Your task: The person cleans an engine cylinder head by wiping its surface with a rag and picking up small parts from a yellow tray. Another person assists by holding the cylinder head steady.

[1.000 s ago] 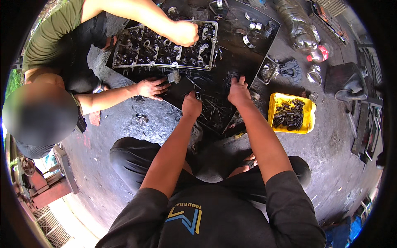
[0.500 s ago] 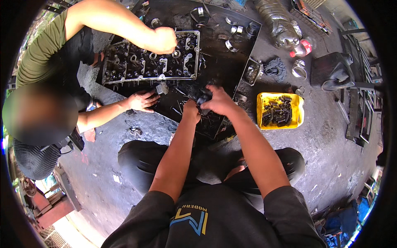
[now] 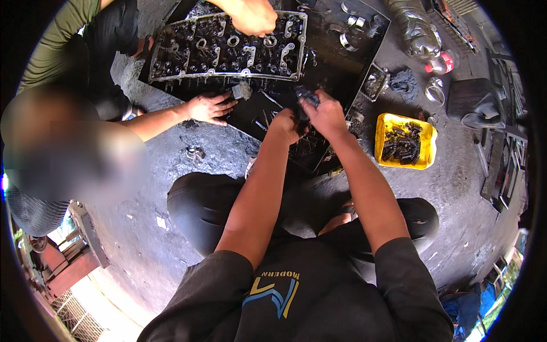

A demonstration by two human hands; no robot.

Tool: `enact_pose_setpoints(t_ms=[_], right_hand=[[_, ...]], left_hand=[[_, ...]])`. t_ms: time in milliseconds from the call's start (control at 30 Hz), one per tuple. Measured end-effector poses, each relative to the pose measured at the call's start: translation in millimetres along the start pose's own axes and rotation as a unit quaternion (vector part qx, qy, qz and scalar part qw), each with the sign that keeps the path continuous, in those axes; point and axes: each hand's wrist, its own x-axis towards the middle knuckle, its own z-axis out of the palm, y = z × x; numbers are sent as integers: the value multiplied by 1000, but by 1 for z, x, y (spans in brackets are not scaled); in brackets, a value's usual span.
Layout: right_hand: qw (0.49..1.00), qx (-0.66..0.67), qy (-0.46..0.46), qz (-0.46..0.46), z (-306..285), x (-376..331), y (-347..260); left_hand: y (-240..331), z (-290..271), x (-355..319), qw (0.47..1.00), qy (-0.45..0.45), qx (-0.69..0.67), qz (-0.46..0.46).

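My left hand point(image 3: 288, 125) is closed, its fingers curled against a dark, oily piece point(image 3: 307, 97) over the black metal tray point(image 3: 347, 71). From the right, my right hand point(image 3: 329, 118) grips the upper part of that piece, thumb and fingers around it. Its kind is too dark to make out, and the fingers hide part of it. Several thin metal rods or valves point(image 3: 272, 100) lie beside my left hand. Beyond my hands, a greasy engine cylinder head point(image 3: 228, 48) lies on the tray.
A co-worker at the left has one hand point(image 3: 255, 17) over the cylinder head and the other point(image 3: 213, 108) by a grey block point(image 3: 238, 91). To my right are a yellow container point(image 3: 435, 142) of coil springs, a black jerrycan point(image 3: 473, 100) and plastic bottles point(image 3: 441, 61). Bearing shells point(image 3: 347, 41) lie farther back.
The whole view has shifted, so things appear higher and farther right. My right hand has turned somewhat, showing more of the dark piece. Both hands still hold it.
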Motion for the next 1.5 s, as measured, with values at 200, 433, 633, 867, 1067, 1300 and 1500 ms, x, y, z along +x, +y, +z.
enact_pose_setpoints(t_ms=[200, 433, 633, 867, 1067, 1300, 1500], right_hand=[[947, 221, -72, 221, -8, 12, 10], [812, 455, -138, 339, -38, 16, -11], [825, 440, -124, 332, -51, 18, -19], [938, 134, -214, 237, -34, 8, -13], [956, -43, -232, 177, -10, 14, 1], [936, -232, -198, 175, 2, 23, 32], [948, -209, -155, 182, 25, 8, 52]], left_hand=[[4, 10, 2, 994, -90, -61, 4], [8, 4, 3, 987, -63, -149, -16], [18, -9, 9, 982, 4, -184, -31], [6, 4, 10, 995, -41, -86, 13], [13, -15, 2, 993, 77, 62, 69], [16, -28, -21, 978, 180, 53, 93], [8, -53, -5, 979, 106, 118, 130]])
